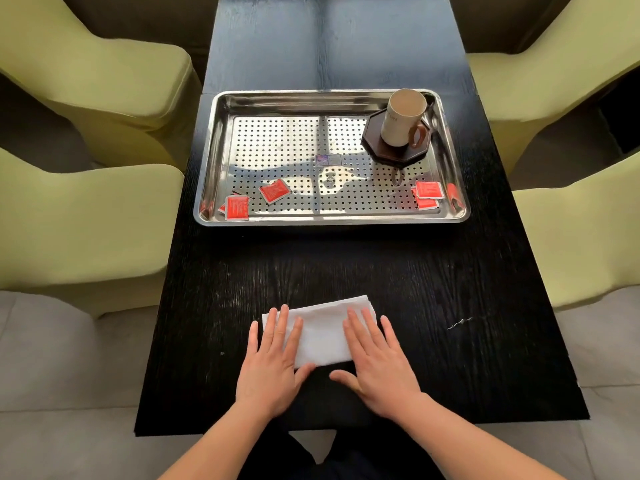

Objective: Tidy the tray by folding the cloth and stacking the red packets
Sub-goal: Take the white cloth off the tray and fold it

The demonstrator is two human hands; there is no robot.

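I press the folded cloth (320, 336) flat on the counter (450, 278), left hand (275, 358) and right hand (377, 362) both spread, gripping nothing. Next, probably: gather the red packets (274, 190) scattered in the tray (325, 221).

cloth (322, 336): plain white, under the fingers (284, 327)
table (450, 271): black, fine wood grain, around fingers
tray (220, 140): silver, dotted hole grid, beyond fingers
packets (274, 191): red, white print
mug (398, 123): cream, brown handle
coaster (398, 155): dark brown
chairs (104, 81): yellow-green

A black wooden table (363, 268) stands between four yellow-green armchairs (90, 220).
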